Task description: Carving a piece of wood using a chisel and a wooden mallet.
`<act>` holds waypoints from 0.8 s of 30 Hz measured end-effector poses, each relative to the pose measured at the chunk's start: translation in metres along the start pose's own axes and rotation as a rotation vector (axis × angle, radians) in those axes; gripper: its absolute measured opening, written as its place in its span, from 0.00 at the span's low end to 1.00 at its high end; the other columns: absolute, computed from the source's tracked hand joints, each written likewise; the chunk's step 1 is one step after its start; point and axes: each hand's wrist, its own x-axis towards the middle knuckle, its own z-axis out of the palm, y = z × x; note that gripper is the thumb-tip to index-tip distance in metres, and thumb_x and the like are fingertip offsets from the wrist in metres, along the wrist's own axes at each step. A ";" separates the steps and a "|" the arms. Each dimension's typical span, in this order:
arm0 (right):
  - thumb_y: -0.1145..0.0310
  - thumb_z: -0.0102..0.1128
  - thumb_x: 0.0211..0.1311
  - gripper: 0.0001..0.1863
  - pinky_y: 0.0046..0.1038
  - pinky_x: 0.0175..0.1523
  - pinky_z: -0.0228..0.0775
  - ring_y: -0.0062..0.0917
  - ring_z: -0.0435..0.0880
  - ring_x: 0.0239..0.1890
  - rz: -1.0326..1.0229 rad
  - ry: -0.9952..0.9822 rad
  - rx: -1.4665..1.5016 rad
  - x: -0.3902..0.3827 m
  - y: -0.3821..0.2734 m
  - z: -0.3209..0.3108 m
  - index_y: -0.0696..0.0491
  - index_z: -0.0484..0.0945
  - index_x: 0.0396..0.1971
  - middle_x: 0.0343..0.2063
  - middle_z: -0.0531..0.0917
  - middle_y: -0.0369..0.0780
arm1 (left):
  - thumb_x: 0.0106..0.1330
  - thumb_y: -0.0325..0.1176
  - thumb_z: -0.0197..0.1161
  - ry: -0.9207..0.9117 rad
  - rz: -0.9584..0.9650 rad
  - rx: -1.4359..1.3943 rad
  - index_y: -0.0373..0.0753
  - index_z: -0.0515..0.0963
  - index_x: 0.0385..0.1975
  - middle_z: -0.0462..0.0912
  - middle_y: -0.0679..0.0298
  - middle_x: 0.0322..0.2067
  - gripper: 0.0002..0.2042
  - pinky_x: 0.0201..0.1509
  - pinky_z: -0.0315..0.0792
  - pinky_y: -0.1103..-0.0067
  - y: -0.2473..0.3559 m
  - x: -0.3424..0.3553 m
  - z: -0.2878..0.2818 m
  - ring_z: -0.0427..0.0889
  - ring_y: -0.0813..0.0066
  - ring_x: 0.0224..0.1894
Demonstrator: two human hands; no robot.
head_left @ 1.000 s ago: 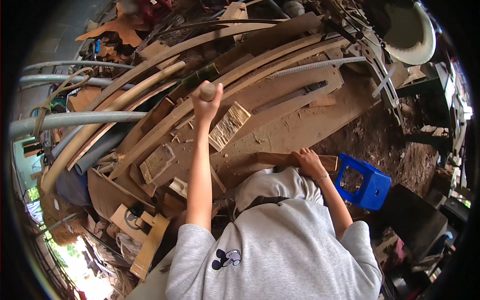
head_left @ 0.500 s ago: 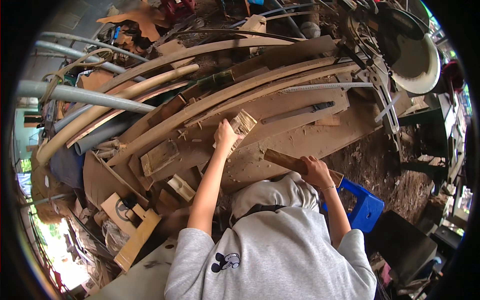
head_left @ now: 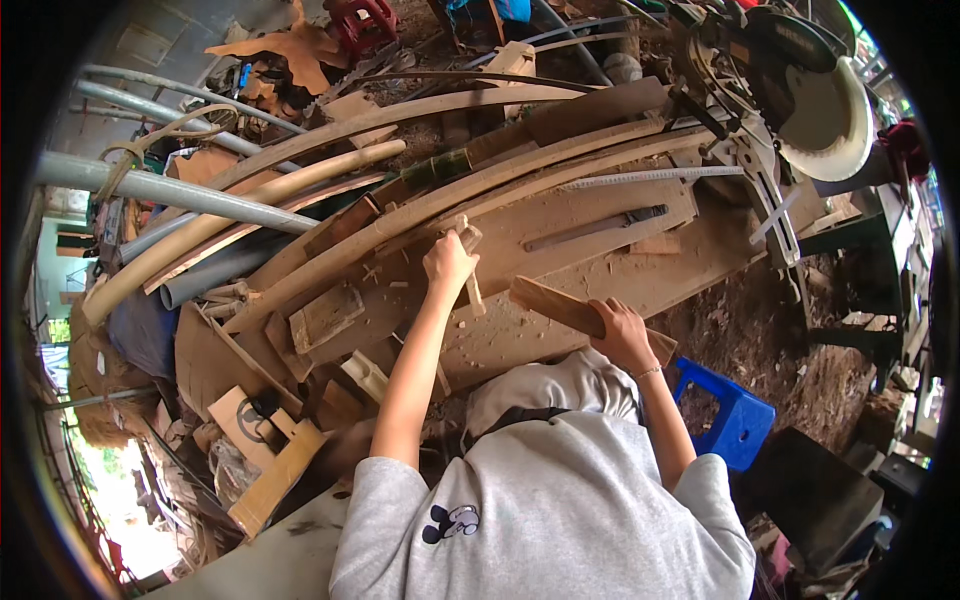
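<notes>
My left hand (head_left: 450, 262) is closed around a small wooden block (head_left: 474, 292), held above the dusty workboard (head_left: 600, 262). The block is seen nearly edge-on, and part of it is hidden behind my fingers. To its right, my right hand (head_left: 622, 333) grips a longer flat piece of wood (head_left: 550, 303), slanted with its far end pointing up and left. The two pieces are apart. Beyond them, a dark strap-like tool with a buckle-shaped end (head_left: 600, 228) lies on the board, near a long metal ruler (head_left: 650, 178).
Long curved wooden strips (head_left: 480, 200) run across the far side. Metal pipes (head_left: 170, 188) jut in from the left. A circular saw (head_left: 825, 120) stands at the far right. Below it is a blue plastic stool (head_left: 735, 420). Wood offcuts (head_left: 328, 318) lie left of my hands.
My left hand has turned the wooden block from its broad face to nearly edge-on. My right hand has shifted slightly left and away from me with its piece of wood.
</notes>
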 end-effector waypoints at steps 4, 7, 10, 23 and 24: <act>0.68 0.58 0.33 0.25 0.32 0.42 0.68 0.35 0.75 0.38 0.023 -0.001 -0.015 0.000 -0.005 0.006 0.52 0.71 0.41 0.30 0.74 0.42 | 0.42 0.40 0.70 0.014 -0.036 -0.102 0.34 0.72 0.31 0.79 0.50 0.32 0.21 0.40 0.74 0.66 -0.003 0.005 0.007 0.79 0.54 0.37; 0.68 0.59 0.33 0.26 0.32 0.41 0.68 0.35 0.75 0.38 0.062 -0.015 -0.011 0.001 -0.007 0.009 0.52 0.71 0.41 0.30 0.74 0.42 | 0.43 0.43 0.69 -0.026 -0.049 -0.150 0.32 0.72 0.40 0.78 0.47 0.37 0.27 0.44 0.72 0.67 -0.007 0.008 0.010 0.77 0.54 0.42; 0.68 0.60 0.33 0.27 0.33 0.41 0.68 0.35 0.75 0.38 0.075 -0.036 -0.010 0.004 -0.010 0.003 0.50 0.71 0.43 0.30 0.74 0.42 | 0.43 0.47 0.68 -0.018 -0.057 -0.180 0.31 0.69 0.48 0.76 0.46 0.41 0.33 0.47 0.71 0.68 -0.002 0.006 0.010 0.76 0.55 0.46; 0.70 0.61 0.33 0.29 0.35 0.40 0.69 0.38 0.75 0.36 0.104 -0.041 0.074 0.028 -0.009 -0.010 0.48 0.71 0.45 0.30 0.75 0.42 | 0.56 0.35 0.64 0.338 0.286 -1.132 0.42 0.67 0.13 0.68 0.74 0.09 0.14 0.11 0.54 0.88 0.005 0.014 -0.090 0.63 0.89 0.08; 0.70 0.61 0.33 0.28 0.35 0.40 0.70 0.39 0.76 0.36 0.093 -0.037 0.044 0.031 -0.008 -0.009 0.48 0.71 0.45 0.30 0.75 0.42 | 0.56 0.36 0.63 0.334 0.266 -1.144 0.41 0.67 0.12 0.68 0.73 0.09 0.15 0.11 0.54 0.87 0.008 0.016 -0.094 0.63 0.88 0.08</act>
